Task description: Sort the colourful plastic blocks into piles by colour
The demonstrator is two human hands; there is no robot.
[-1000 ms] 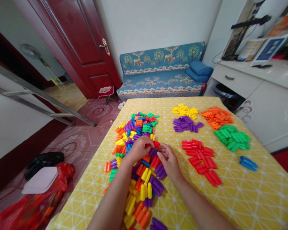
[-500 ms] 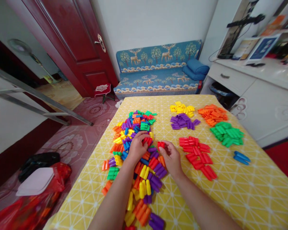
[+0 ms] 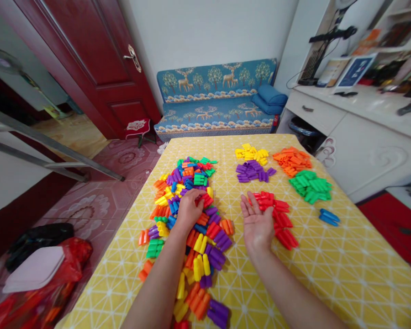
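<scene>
My left hand (image 3: 189, 211) is at the mixed heap of coloured plastic pieces (image 3: 200, 244), its fingers closed on a red piece (image 3: 207, 200). Palm up with fingers apart, my right hand (image 3: 258, 224) holds nothing and lies beside the red pile (image 3: 281, 214). Behind the red pieces are a purple pile (image 3: 253, 171) and a yellow pile (image 3: 251, 153). Farther right lie an orange pile (image 3: 292, 161), a green pile (image 3: 310, 186) and a blue piece (image 3: 329, 217).
The pieces lie on a table with a yellow patterned cloth (image 3: 281, 292). Beyond it stands a blue sofa (image 3: 205, 114). A white cabinet (image 3: 370, 146) is at the right, and a metal ladder (image 3: 55, 157) and bags are at the left.
My right hand has moved right to the red pile, opened and let go of its red piece. My left hand stays at the heap with a red piece. The view has shifted slightly.
</scene>
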